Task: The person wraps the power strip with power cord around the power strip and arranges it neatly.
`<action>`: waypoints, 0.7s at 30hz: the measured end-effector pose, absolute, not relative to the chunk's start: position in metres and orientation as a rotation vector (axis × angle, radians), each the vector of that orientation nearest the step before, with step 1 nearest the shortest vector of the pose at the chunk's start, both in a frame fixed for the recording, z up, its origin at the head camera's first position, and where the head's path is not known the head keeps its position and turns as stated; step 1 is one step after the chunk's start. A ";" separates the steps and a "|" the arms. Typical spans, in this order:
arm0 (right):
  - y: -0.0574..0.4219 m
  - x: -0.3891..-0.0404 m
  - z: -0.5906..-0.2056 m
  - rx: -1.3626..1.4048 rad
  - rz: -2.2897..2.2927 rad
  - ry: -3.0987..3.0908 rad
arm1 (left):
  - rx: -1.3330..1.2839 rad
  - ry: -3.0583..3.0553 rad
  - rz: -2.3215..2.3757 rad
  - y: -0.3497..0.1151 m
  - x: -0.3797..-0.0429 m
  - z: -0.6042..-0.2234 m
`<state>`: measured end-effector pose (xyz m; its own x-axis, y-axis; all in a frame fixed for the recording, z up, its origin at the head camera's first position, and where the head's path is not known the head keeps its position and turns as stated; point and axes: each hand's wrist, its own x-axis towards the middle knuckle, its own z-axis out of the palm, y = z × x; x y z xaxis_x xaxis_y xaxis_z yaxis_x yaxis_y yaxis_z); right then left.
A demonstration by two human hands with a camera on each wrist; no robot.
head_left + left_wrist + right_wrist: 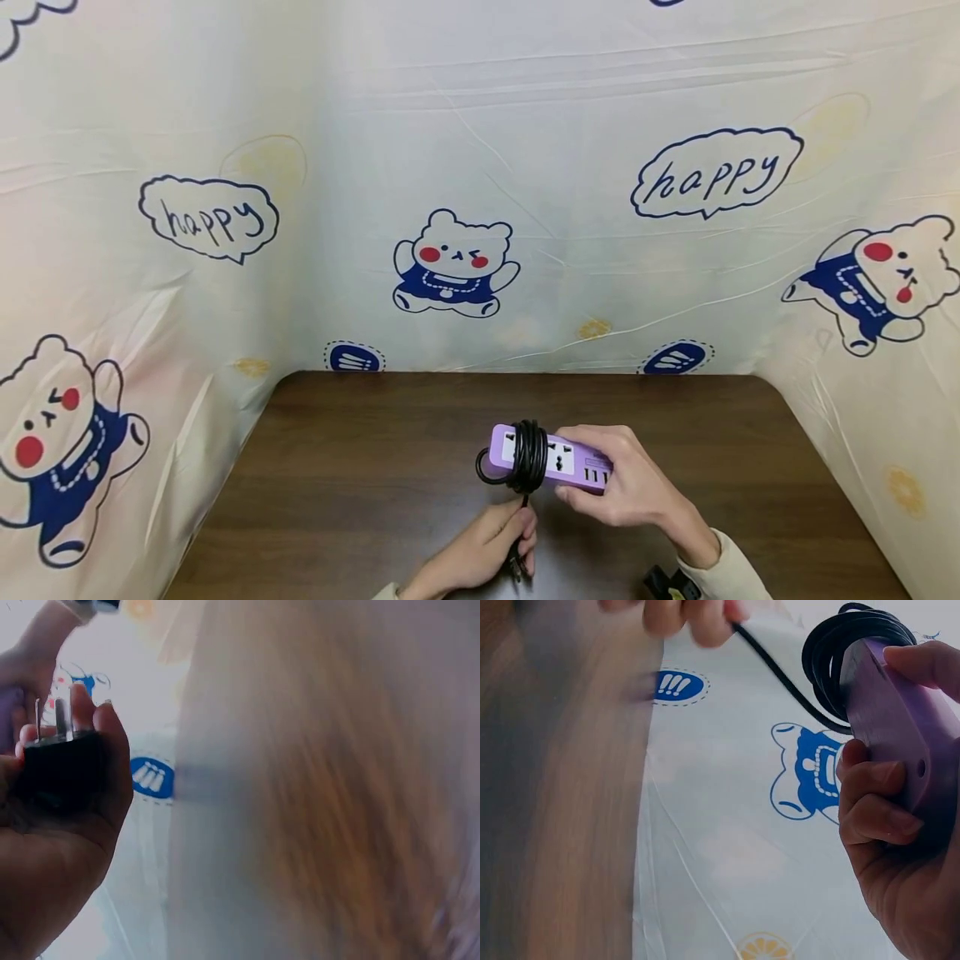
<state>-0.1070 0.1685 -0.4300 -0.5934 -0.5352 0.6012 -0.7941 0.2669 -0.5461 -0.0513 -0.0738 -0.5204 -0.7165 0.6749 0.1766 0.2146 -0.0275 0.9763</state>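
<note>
My right hand point(633, 479) grips one end of a purple power strip point(559, 460), thumb on one side and fingers on the other, above the brown table. White socket faces and a row of USB ports show on it. Its black cord point(529, 457) is wound in several loops around the strip's other end. Below the loops, my left hand point(491, 542) holds the cord's free end. In the left wrist view the black plug point(64, 769) sits in that hand's fingers, prongs pointing up. The right wrist view shows the cord stretched between the left fingers and the strip.
The dark wood-grain table point(360, 467) lies under both hands. A pale curtain point(570, 275) printed with bears and "happy" bubbles encloses its back and sides. A black device point(672, 583) appears at my right wrist, near the lower edge of the head view.
</note>
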 end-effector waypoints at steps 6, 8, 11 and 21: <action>0.171 -0.109 -0.432 1.170 1.252 -2.321 | 0.817 1.834 1.866 -0.070 -0.031 -0.507; 0.172 -0.110 -0.433 1.153 1.254 -2.361 | 0.813 1.824 1.883 -0.069 -0.026 -0.503; 0.172 -0.111 -0.436 1.134 1.249 -2.413 | 0.866 1.864 1.889 -0.067 -0.020 -0.499; 0.169 -0.113 -0.437 1.121 1.262 -2.474 | 0.885 2.028 1.875 -0.068 -0.008 -0.485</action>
